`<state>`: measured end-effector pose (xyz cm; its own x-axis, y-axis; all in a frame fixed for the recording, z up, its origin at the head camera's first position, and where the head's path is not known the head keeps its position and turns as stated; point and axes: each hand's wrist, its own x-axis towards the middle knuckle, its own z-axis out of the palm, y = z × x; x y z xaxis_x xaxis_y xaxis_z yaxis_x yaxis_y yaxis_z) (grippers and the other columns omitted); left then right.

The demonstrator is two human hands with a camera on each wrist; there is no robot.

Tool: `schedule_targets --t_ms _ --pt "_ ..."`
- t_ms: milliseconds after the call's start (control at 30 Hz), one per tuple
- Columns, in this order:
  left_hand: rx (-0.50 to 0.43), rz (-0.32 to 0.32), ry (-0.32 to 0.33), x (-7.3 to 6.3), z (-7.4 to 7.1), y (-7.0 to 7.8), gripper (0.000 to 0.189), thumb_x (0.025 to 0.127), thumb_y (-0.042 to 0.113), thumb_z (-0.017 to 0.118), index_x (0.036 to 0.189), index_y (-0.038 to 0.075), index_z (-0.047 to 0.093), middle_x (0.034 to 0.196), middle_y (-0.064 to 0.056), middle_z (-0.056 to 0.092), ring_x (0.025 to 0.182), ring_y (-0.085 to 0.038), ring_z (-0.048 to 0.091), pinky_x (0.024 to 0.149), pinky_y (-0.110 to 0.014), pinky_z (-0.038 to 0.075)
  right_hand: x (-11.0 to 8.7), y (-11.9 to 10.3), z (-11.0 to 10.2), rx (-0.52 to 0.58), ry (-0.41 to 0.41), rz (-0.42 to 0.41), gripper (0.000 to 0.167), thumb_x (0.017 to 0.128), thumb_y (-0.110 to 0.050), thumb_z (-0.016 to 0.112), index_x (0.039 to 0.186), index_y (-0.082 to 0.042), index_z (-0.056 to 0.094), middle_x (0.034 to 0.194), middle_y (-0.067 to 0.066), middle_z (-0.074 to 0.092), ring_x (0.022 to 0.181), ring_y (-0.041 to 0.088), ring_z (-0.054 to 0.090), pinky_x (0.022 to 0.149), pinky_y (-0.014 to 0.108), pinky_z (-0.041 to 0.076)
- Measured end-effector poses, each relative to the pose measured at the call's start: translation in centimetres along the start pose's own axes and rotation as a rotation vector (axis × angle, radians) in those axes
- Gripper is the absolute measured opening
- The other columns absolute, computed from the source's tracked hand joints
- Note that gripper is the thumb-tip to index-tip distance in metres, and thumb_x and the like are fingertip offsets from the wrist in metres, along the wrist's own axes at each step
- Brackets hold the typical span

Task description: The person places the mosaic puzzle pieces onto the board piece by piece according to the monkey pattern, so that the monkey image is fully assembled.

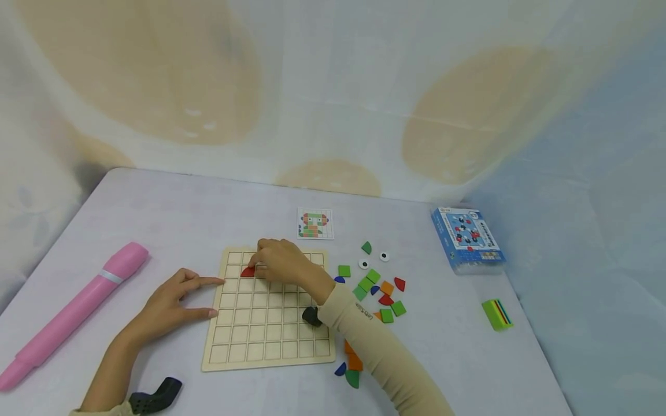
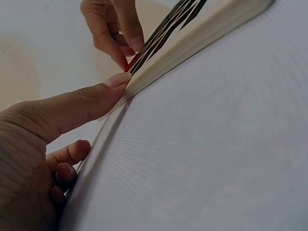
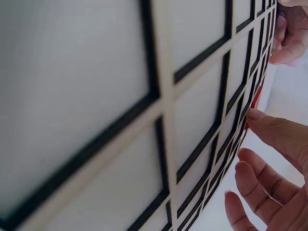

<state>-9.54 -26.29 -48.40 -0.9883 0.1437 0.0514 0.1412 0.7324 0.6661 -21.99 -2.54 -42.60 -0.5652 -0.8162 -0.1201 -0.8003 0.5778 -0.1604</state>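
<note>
The red piece (image 1: pixel 247 272) lies at the second square in from the left edge of my wooden grid board (image 1: pixel 248 351), in the second row down from its far edge. My right hand (image 1: pixel 286 262) pinches it with thumb and forefinger, the other fingers loosely bent. My left hand (image 1: pixel 167 301) has thumb and forefinger stretched wide apart, their tips touching the board's left edge, gripping nothing. Past the far edge, towards the board's far right corner, is the picture card (image 1: pixel 315 223). Loose coloured pieces (image 1: pixel 372 275) and two round eye pieces (image 1: pixel 384 256) are scattered beyond the board's right edge. Further out, a blue box (image 1: pixel 470 240) sits near the table's far right corner, a green block (image 1: pixel 496 315) by its right edge, and a long pink object (image 1: pixel 73 315) slants across its left side.
</note>
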Motion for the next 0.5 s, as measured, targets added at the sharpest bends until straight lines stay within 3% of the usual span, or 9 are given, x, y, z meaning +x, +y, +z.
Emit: schedule_targets --t_ms 167,300,400,500 --pt "0.010 -0.014 -0.004 -0.1 -0.1 0.1 0.058 0.075 0.044 0.084 0.128 0.028 0.067 0.102 -0.001 0.049 0.088 -0.017 0.042 0.073 -0.030 0.032 -0.2 -0.3 0.0 -0.026 -0.002 0.007 0.025 0.097 -0.032 0.065 0.120 -0.027 0.073 0.105 -0.006 0.063 0.091 0.008 0.058 0.079 0.024 0.045" --pt "0.008 -0.016 -0.004 -0.1 -0.1 0.1 0.058 0.075 0.044 0.084 0.128 0.029 0.067 0.103 -0.001 0.049 0.089 -0.017 0.043 0.074 -0.030 0.032 -0.7 -0.5 -0.3 -0.135 -0.001 0.006 0.030 0.097 -0.038 0.063 0.126 -0.031 0.068 0.112 -0.005 0.059 0.101 0.010 0.057 0.092 0.032 0.043" --pt "0.011 -0.019 -0.007 0.0 -0.1 0.2 0.059 0.075 0.044 0.084 0.128 0.028 0.067 0.103 -0.002 0.049 0.090 -0.018 0.043 0.075 -0.031 0.032 -1.3 -0.4 -0.8 -0.175 0.008 0.006 0.034 0.097 -0.039 0.063 0.130 -0.033 0.065 0.118 -0.004 0.057 0.104 0.012 0.056 0.094 0.033 0.043" --pt "0.020 -0.019 -0.010 0.1 -0.1 0.2 0.059 0.074 0.044 0.085 0.128 0.026 0.067 0.103 -0.002 0.050 0.091 -0.019 0.044 0.075 -0.031 0.033 -2.2 0.1 -1.4 -0.141 0.020 0.018 0.034 0.097 -0.036 0.064 0.130 -0.030 0.065 0.121 -0.002 0.056 0.104 0.013 0.055 0.093 0.032 0.043"
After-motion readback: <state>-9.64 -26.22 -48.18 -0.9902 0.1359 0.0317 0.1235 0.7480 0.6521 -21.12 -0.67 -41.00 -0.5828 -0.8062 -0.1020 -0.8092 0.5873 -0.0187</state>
